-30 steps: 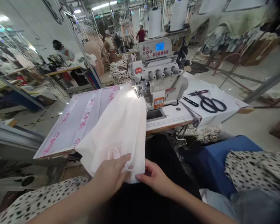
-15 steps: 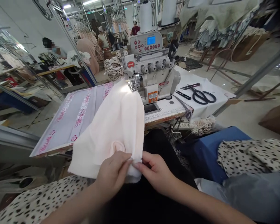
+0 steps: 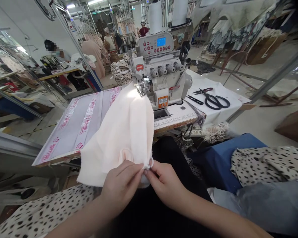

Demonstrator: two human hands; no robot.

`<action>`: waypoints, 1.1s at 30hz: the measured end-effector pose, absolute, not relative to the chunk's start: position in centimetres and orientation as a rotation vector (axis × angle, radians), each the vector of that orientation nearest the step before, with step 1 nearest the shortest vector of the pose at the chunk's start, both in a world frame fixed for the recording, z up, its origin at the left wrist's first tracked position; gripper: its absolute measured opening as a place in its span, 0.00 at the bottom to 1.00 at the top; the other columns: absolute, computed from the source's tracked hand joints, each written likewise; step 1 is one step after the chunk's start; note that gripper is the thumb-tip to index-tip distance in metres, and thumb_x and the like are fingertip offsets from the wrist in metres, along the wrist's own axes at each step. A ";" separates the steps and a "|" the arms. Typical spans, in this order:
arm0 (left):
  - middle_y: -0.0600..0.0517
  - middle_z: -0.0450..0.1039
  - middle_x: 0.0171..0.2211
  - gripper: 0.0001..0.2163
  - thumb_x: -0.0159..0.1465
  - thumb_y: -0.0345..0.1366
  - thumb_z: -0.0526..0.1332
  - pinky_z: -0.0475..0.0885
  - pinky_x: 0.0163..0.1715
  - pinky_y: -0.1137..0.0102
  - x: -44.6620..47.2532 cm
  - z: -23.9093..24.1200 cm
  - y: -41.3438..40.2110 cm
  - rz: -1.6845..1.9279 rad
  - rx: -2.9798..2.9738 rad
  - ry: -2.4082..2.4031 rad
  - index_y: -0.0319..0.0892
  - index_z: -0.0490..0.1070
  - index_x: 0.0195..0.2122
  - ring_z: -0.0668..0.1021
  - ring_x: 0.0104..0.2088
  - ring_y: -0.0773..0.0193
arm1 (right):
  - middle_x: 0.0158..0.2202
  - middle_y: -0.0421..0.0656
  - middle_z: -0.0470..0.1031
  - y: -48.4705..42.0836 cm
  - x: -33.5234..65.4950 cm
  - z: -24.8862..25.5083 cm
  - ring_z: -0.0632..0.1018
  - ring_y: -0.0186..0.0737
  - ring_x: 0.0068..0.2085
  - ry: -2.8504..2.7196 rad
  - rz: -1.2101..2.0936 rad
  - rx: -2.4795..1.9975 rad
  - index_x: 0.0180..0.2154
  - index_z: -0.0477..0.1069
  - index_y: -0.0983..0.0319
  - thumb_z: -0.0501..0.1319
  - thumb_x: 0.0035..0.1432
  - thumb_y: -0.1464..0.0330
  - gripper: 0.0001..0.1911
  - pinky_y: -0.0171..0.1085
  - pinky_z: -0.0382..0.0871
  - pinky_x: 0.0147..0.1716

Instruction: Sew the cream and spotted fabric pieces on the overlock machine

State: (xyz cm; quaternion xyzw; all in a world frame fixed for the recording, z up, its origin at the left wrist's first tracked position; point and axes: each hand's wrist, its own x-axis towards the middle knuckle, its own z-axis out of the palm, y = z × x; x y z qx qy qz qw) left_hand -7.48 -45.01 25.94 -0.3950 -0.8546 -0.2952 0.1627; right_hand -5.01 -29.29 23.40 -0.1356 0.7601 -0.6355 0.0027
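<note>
A pale cream fabric piece (image 3: pixel 119 132) runs from under the presser foot of the overlock sewing machine (image 3: pixel 161 72) down toward my lap. My left hand (image 3: pixel 123 181) pinches its near edge between thumb and fingers. Right beside it, my right hand (image 3: pixel 165 178) is closed on the same edge, the fingertips of both hands almost touching. A small loop of the fabric's edge or thread stands up at the right fingertips. The machine's lamp lights the cloth at the needle, and the needle itself is hidden.
Black scissors (image 3: pixel 216 100) and thread snips (image 3: pixel 195 100) lie on white cloth right of the machine. Spotted fabric (image 3: pixel 270 165) rests on a blue surface at right, and more spotted fabric (image 3: pixel 52 205) lies lower left. Another person (image 3: pixel 56 51) sits at a far-left machine.
Both hands have drawn closer together at the fabric's edge, and a small loop now shows by the right fingers. The cloth's lower left corner has shifted slightly to the right.
</note>
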 end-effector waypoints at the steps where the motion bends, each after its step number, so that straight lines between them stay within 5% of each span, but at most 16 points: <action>1: 0.52 0.72 0.29 0.08 0.59 0.25 0.56 0.72 0.38 0.73 -7.5 25.9 -45.0 -0.818 -1.143 -2.432 0.40 0.68 0.39 0.74 0.31 0.70 | 0.25 0.38 0.68 -29.3 -4.9 23.4 0.68 0.31 0.26 2.378 -1.999 -0.422 0.31 0.68 0.63 0.51 0.59 0.74 0.08 0.30 0.60 0.28; 7: 0.51 0.71 0.31 0.11 0.58 0.26 0.57 0.72 0.39 0.72 -7.6 25.4 -45.3 -0.677 -1.258 -2.412 0.39 0.66 0.43 0.75 0.31 0.69 | 0.26 0.38 0.67 -28.7 -4.7 24.1 0.67 0.33 0.29 2.032 -2.180 -0.379 0.34 0.70 0.64 0.51 0.58 0.73 0.09 0.32 0.62 0.31; 16: 0.53 0.69 0.24 0.08 0.58 0.26 0.54 0.70 0.29 0.74 -8.1 25.8 -44.8 -0.669 -1.298 -2.425 0.39 0.66 0.39 0.72 0.25 0.70 | 0.31 0.45 0.72 -28.1 -4.8 22.9 0.74 0.36 0.34 1.249 -2.340 -0.235 0.40 0.71 0.66 0.44 0.63 0.59 0.22 0.40 0.66 0.42; 21: 0.54 0.67 0.23 0.06 0.57 0.26 0.54 0.66 0.24 0.76 -8.2 26.1 -44.8 -0.766 -1.273 -2.464 0.40 0.66 0.35 0.71 0.23 0.70 | 0.28 0.43 0.71 -26.6 -5.1 24.7 0.73 0.37 0.33 1.983 -2.080 -0.478 0.36 0.71 0.65 0.45 0.64 0.63 0.19 0.38 0.68 0.39; 25: 0.54 0.69 0.24 0.06 0.58 0.26 0.54 0.67 0.26 0.76 -8.2 26.4 -44.9 -0.797 -1.215 -2.432 0.41 0.65 0.35 0.72 0.24 0.70 | 0.44 0.50 0.69 -25.4 -6.6 25.4 0.72 0.36 0.37 2.844 -1.672 -0.933 0.43 0.68 0.63 0.50 0.58 0.75 0.14 0.35 0.68 0.39; 29: 0.54 0.68 0.21 0.06 0.59 0.27 0.54 0.68 0.23 0.75 -7.8 26.8 -44.8 -0.804 -1.235 -2.432 0.43 0.68 0.34 0.71 0.22 0.70 | 0.41 0.48 0.72 -25.2 -8.3 25.1 0.73 0.37 0.39 2.832 -1.220 -1.473 0.42 0.68 0.64 0.47 0.58 0.77 0.14 0.33 0.69 0.37; 33: 0.51 0.70 0.28 0.06 0.62 0.34 0.54 0.72 0.27 0.71 -6.3 27.2 -43.7 -0.859 -1.306 -2.480 0.46 0.69 0.36 0.72 0.28 0.67 | 0.35 0.47 0.73 -25.4 -9.0 26.6 0.74 0.36 0.35 2.823 -1.287 -1.495 0.37 0.68 0.65 0.47 0.56 0.78 0.13 0.32 0.69 0.33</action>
